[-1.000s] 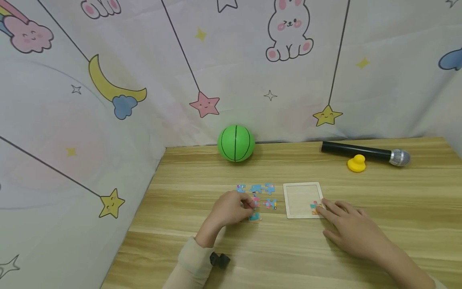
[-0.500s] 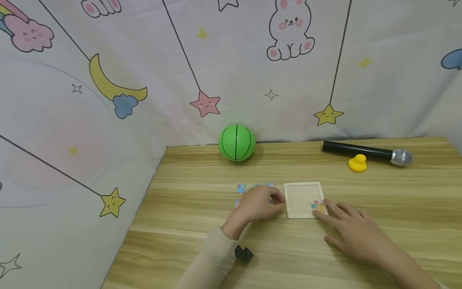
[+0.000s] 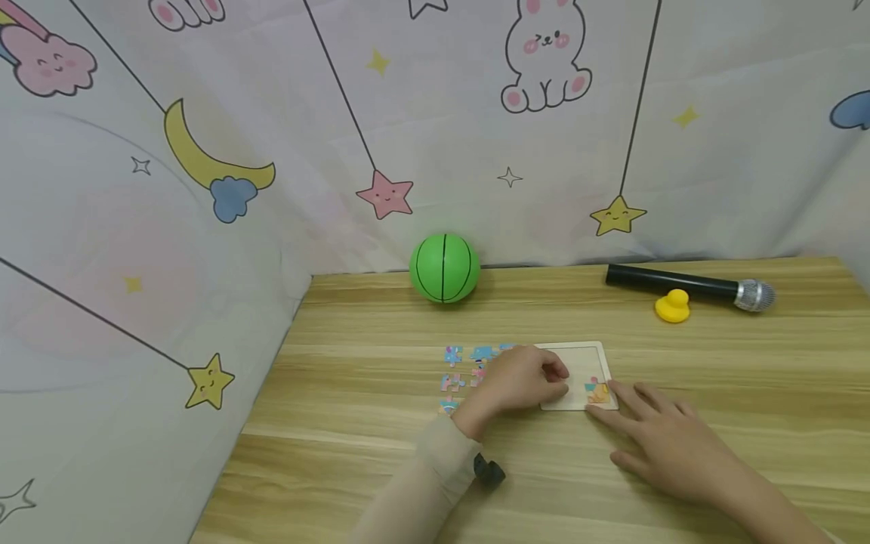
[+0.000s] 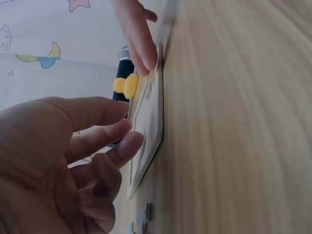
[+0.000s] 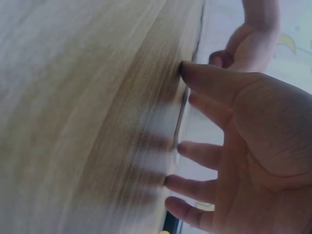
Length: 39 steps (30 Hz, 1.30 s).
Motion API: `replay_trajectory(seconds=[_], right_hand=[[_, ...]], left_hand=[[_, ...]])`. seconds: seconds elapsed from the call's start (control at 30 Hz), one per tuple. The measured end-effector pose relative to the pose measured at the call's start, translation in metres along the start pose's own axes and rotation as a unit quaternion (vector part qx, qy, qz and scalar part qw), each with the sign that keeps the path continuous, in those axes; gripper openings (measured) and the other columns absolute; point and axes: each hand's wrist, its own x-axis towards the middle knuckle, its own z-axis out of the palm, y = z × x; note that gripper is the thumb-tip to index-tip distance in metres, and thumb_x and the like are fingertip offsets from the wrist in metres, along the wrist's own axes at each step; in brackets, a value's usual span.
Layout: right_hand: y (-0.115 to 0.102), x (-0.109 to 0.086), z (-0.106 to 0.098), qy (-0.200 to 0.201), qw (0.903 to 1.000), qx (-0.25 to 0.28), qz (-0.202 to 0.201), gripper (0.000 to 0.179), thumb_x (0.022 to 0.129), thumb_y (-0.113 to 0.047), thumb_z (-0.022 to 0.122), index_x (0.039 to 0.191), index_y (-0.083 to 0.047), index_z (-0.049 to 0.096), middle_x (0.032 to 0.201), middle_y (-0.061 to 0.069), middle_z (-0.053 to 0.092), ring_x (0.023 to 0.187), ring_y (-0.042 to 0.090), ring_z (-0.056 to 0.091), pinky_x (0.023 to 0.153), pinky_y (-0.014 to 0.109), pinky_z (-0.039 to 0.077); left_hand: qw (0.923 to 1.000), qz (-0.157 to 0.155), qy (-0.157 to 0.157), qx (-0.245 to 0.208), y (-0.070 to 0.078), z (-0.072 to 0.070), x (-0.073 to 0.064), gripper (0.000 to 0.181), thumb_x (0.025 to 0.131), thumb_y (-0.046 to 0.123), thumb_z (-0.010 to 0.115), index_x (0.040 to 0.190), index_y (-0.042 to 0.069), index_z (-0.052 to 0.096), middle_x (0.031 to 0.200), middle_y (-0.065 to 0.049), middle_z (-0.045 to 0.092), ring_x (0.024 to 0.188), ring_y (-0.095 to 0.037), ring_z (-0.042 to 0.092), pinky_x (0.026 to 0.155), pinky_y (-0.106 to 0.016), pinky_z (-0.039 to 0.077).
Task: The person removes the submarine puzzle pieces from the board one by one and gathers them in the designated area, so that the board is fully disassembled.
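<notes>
My left hand (image 3: pixel 519 378) is over the left side of a square wooden puzzle tray (image 3: pixel 574 347). Its thumb and index fingertip come together in the left wrist view, pinching what looks like a thin puzzle piece seen edge-on, mostly hidden by the fingers. One joined patch of puzzle pieces (image 3: pixel 596 391) lies in the tray's near right corner. Spread fingers of my right hand (image 3: pixel 669 446) rest at that corner, touching the rim. Several loose blue and pink puzzle pieces (image 3: pixel 451 355) lie left of the tray, some covered by my left hand and sleeve.
A green ball (image 3: pixel 445 269) sits at the table's back edge. To the back right lie a black microphone (image 3: pixel 673 284) and a yellow rubber duck (image 3: pixel 672 307). A printed cloth (image 3: pixel 462 151) hangs behind the table (image 3: pixel 326 453).
My left hand has moved right, from the loose puzzle pieces to over the tray's left side. My right hand has stayed at the tray corner, its fingers shifting slightly.
</notes>
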Motion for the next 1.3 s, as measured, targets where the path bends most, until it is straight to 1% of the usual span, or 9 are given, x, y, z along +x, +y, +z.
replay_trajectory(seconds=[0.23, 0.37, 0.5, 0.6, 0.73, 0.87, 1.07, 1.2, 1.3], right_hand=[[0.0, -0.001, -0.001, -0.002, 1.0, -0.001, -0.004, 0.059, 0.092, -0.047, 0.076, 0.148, -0.036, 0.059, 0.157, 0.014, 0.046, 0.134, 0.048, 0.048, 0.097, 0.074, 0.039], [0.0, -0.001, -0.001, -0.001, 1.0, 0.002, -0.006, 0.059, 0.093, -0.046, 0.076, 0.148, -0.036, 0.059, 0.158, 0.015, 0.045, 0.133, 0.049, 0.048, 0.096, 0.074, 0.04], [0.0, -0.001, -0.001, 0.003, 1.0, 0.003, -0.008, 0.059, 0.093, -0.046, 0.076, 0.148, -0.037, 0.058, 0.158, 0.015, 0.045, 0.133, 0.049, 0.048, 0.095, 0.074, 0.04], [0.0, -0.002, -0.001, 0.007, 0.9999, 0.001, -0.008, 0.058, 0.093, -0.046, 0.076, 0.148, -0.037, 0.059, 0.158, 0.014, 0.045, 0.133, 0.048, 0.048, 0.094, 0.074, 0.041], [0.0, -0.002, -0.001, 0.012, 0.9999, 0.002, -0.01, 0.058, 0.092, -0.045, 0.077, 0.147, -0.036, 0.06, 0.157, 0.013, 0.046, 0.133, 0.048, 0.048, 0.094, 0.073, 0.042], [0.0, -0.002, -0.001, 0.015, 0.9998, 0.007, -0.012, 0.057, 0.092, -0.045, 0.077, 0.146, -0.036, 0.061, 0.157, 0.014, 0.047, 0.132, 0.048, 0.049, 0.092, 0.073, 0.043], [0.001, -0.002, 0.0, 0.01, 0.9998, 0.011, -0.009, 0.056, 0.092, -0.046, 0.077, 0.145, -0.036, 0.062, 0.157, 0.014, 0.047, 0.133, 0.048, 0.049, 0.093, 0.073, 0.042], [0.003, -0.002, 0.0, 0.007, 0.9998, 0.012, -0.011, 0.056, 0.092, -0.046, 0.077, 0.145, -0.037, 0.061, 0.157, 0.013, 0.046, 0.134, 0.048, 0.048, 0.095, 0.074, 0.04], [0.004, -0.002, 0.0, 0.007, 0.9998, 0.013, -0.012, 0.056, 0.092, -0.046, 0.077, 0.145, -0.037, 0.061, 0.157, 0.013, 0.046, 0.134, 0.048, 0.047, 0.096, 0.074, 0.04]], left_hand=[[1.0, 0.003, -0.007, -0.003, 0.009, 0.009, 0.011, 0.01, 0.09, 0.025, 0.077, 0.1, 0.026, 0.079, 0.085, 0.025, 0.066, 0.077, 0.008, 0.056, 0.07, -0.015, 0.043], [0.9998, -0.009, -0.008, 0.013, 0.015, 0.015, 0.016, 0.014, 0.088, 0.029, 0.08, 0.101, 0.027, 0.079, 0.088, 0.024, 0.066, 0.081, 0.008, 0.056, 0.07, -0.016, 0.043], [0.9991, -0.026, 0.003, 0.032, 0.022, 0.021, 0.018, 0.011, 0.087, 0.032, 0.081, 0.097, 0.028, 0.08, 0.086, 0.024, 0.065, 0.077, 0.006, 0.054, 0.064, -0.017, 0.042], [0.9984, -0.029, 0.012, 0.046, 0.026, 0.024, 0.019, 0.007, 0.087, 0.032, 0.082, 0.093, 0.029, 0.08, 0.084, 0.024, 0.064, 0.073, 0.005, 0.053, 0.059, -0.018, 0.041], [0.998, -0.035, 0.012, 0.052, 0.028, 0.026, 0.019, 0.005, 0.088, 0.032, 0.082, 0.091, 0.029, 0.079, 0.083, 0.024, 0.063, 0.072, 0.004, 0.052, 0.059, -0.019, 0.041], [0.9981, -0.045, 0.013, 0.04, 0.029, 0.025, 0.018, 0.007, 0.087, 0.032, 0.083, 0.092, 0.029, 0.078, 0.081, 0.025, 0.062, 0.071, 0.005, 0.052, 0.06, -0.019, 0.041], [0.9987, -0.038, 0.016, 0.029, 0.03, 0.022, 0.015, 0.004, 0.091, 0.032, 0.08, 0.092, 0.029, 0.077, 0.078, 0.026, 0.06, 0.069, 0.005, 0.052, 0.059, -0.019, 0.041], [0.9989, -0.039, 0.021, 0.015, 0.03, 0.022, 0.015, 0.006, 0.092, 0.031, 0.079, 0.088, 0.03, 0.076, 0.075, 0.025, 0.059, 0.068, 0.003, 0.052, 0.06, -0.02, 0.04], [0.9987, -0.043, 0.027, -0.004, 0.031, 0.023, 0.015, 0.01, 0.092, 0.029, 0.079, 0.084, 0.03, 0.074, 0.073, 0.026, 0.059, 0.067, 0.003, 0.053, 0.06, -0.02, 0.041]])
